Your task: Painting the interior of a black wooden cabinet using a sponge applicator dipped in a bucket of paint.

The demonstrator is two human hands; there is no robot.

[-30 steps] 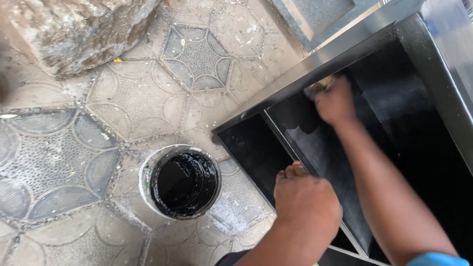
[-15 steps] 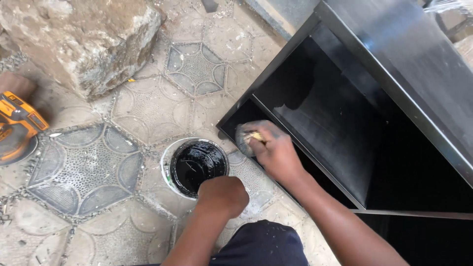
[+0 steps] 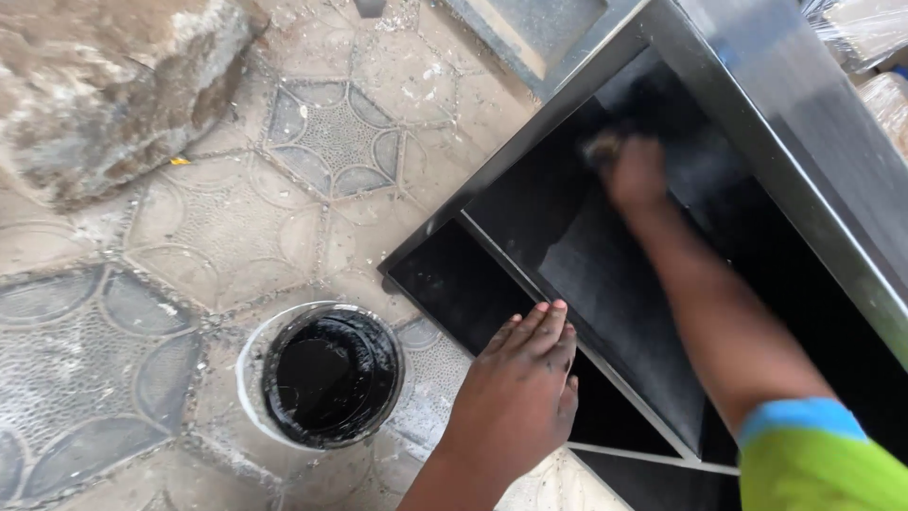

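The sponge (image 3: 602, 147), likely soft and wet, sits pinched in the right hand (image 3: 636, 175) inside the black cabinet (image 3: 605, 274). The left hand (image 3: 518, 397) rests flat, holding nothing, beside it.

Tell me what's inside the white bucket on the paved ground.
The white bucket holds glossy black paint, which also coats its inner wall. The paint hides the bottom, so anything beneath it cannot be seen. Neither hand touches it.

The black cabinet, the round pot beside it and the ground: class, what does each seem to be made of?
Cabinet: probably board or wood, coated black; flat panels with a glossy wet-looking sheen.
Pot: likely white plastic, its thin pale rim smeared with black liquid.
Ground: cast concrete pavers, grey, rough, with moulded patterns.
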